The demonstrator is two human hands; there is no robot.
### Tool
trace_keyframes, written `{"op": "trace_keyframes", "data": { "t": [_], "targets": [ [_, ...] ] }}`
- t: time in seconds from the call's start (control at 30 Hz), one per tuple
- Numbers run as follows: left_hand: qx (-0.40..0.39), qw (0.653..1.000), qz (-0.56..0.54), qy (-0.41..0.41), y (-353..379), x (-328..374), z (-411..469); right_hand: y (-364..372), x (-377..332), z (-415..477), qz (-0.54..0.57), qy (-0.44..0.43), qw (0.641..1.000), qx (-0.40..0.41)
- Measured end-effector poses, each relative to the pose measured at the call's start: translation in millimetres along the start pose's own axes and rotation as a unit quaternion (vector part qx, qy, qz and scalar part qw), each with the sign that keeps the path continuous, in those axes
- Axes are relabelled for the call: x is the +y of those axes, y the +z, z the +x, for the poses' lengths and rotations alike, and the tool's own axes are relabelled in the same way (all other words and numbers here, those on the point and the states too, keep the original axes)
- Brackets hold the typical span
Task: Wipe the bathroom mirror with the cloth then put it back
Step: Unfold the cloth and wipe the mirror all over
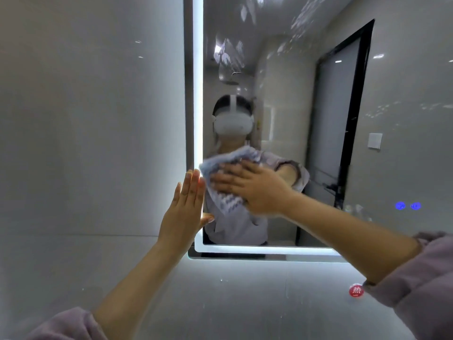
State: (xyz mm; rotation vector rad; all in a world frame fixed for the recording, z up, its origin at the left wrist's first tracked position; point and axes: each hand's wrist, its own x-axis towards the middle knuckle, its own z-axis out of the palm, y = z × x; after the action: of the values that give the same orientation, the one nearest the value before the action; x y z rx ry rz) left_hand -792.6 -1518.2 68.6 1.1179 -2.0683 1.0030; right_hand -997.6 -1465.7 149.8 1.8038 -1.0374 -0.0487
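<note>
The bathroom mirror (306, 99) hangs on the wall ahead, framed by a glowing white light strip. My right hand (255, 187) presses a pale blue checked cloth (220, 168) flat against the glass near the mirror's lower left part, fingers spread over the cloth. My left hand (185, 207) is open and flat, its fingers together, resting against the mirror's lit left edge just left of the cloth. The mirror reflects a person wearing a white headset.
Glossy grey wall tiles (85, 119) fill the left side and the area below the mirror. Two blue touch icons (408, 206) glow at the mirror's lower right. A round red sticker (356, 290) sits on the wall under the mirror. A dark-framed door is reflected at right.
</note>
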Motion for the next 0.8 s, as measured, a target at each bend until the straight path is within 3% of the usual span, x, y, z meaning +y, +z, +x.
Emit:
{"op": "trace_keyframes", "data": {
  "t": [0.1, 0.17, 0.27, 0.4, 0.5, 0.6, 0.7, 0.8],
  "targets": [
    [0.014, 1.0, -0.013, -0.005, -0.8, 1.1, 1.0, -25.0, 43.7, 22.2, 0.031, 0.163, 0.983, 0.081],
    [0.015, 1.0, -0.013, -0.008, -2.4, 1.4, 1.5, -33.8, 54.9, 31.3, 0.055, 0.223, 0.966, 0.116],
    [-0.001, 1.0, 0.006, -0.009, -2.2, 1.5, 0.4, -24.1, 37.0, 29.2, 0.04, 0.212, 0.972, 0.093],
    [0.001, 1.0, -0.004, -0.009, -1.0, 1.6, 0.8, 5.6, -5.1, -10.8, 0.006, 0.036, 0.999, 0.011],
    [0.01, 1.0, -0.018, -0.007, -0.8, 1.4, 1.4, 4.1, 3.9, -19.0, 0.017, -0.007, 1.0, 0.009],
    [0.002, 1.0, -0.003, -0.009, -1.8, 1.2, 0.9, -16.0, 45.0, 3.0, 0.029, 0.111, 0.991, 0.073],
    [-0.005, 1.0, 0.007, -0.012, -4.1, 0.9, 0.8, -39.0, 82.1, 23.7, 0.067, 0.249, 0.957, 0.132],
    [0.001, 1.0, -0.013, -0.007, -9.0, 0.4, 1.3, -41.7, 74.7, 28.1, 0.046, 0.258, 0.959, 0.104]
  ]
}}
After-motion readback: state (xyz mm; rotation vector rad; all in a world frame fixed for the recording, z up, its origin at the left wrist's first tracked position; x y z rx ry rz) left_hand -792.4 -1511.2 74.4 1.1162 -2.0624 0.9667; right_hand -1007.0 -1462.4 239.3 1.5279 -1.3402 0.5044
